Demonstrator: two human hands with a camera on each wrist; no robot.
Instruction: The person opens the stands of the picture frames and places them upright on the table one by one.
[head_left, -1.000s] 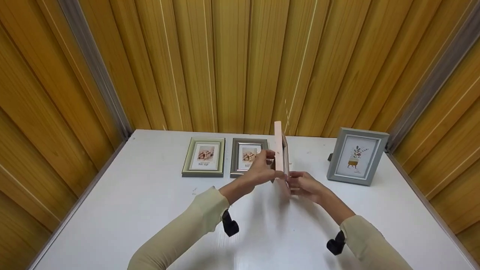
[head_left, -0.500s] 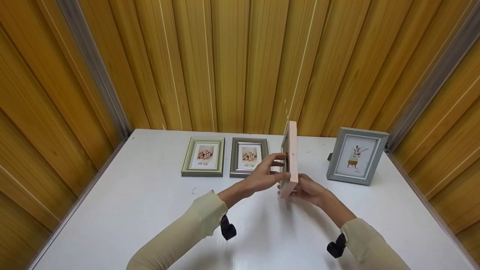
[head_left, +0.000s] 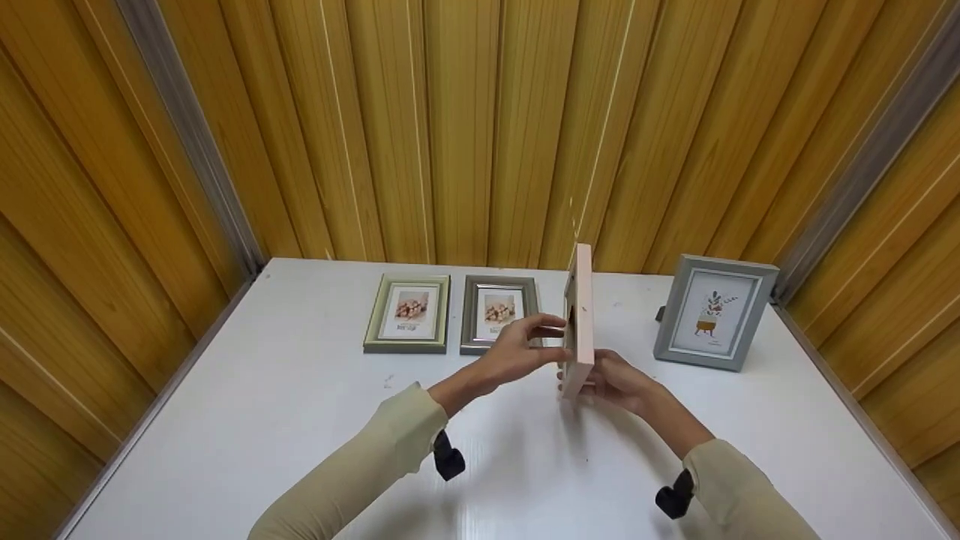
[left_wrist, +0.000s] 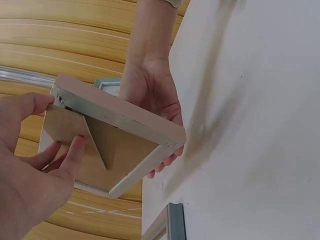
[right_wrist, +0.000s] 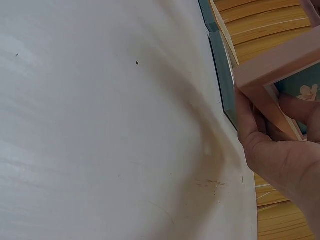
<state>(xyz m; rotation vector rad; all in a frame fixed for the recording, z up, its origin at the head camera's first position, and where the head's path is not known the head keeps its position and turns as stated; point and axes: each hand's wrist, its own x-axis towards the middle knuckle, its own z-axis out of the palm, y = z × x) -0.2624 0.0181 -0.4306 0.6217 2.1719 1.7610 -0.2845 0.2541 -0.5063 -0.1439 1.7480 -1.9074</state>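
A pink photo frame [head_left: 585, 307] is held upright over the table, seen almost edge-on in the head view. Its brown back faces my left hand [head_left: 511, 354], whose thumb and fingers pinch the fold-out stand [left_wrist: 67, 125] standing partly away from the backing. My right hand [head_left: 619, 381] grips the lower edge of the pink frame; in the right wrist view its thumb lies over the front, beside a picture with a pale flower [right_wrist: 307, 93] on dark green.
Left of the hands, a gold-green photo frame [head_left: 443, 315] and a grey-brown one [head_left: 470, 315] lie face up on the white table [head_left: 300, 405]. A grey frame [head_left: 667, 319] stands propped at the right. Wood-patterned panels [head_left: 457, 135] enclose the back and sides.
The pink frame has shifted right and turned, so its back now faces left. My left hand has moved from the frame's edge to the stand; the right hand stays at the bottom.
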